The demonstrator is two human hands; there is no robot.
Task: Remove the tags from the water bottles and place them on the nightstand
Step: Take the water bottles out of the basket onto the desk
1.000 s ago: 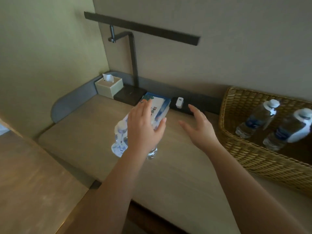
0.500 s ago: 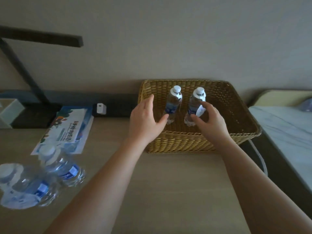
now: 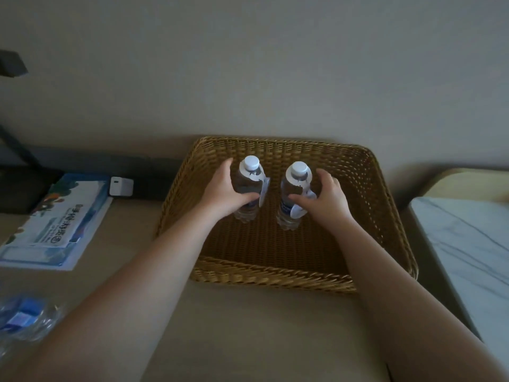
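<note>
Both hands curl round tagged bottles standing in the basket: left hand grips the ten-o'clock bottle, right hand the two-o'clock bottle, probably to lift them out.

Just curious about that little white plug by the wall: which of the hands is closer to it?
The left hand. It grips a bottle in the basket, just right of the plug. The right hand holds the other bottle, farther right.
</note>
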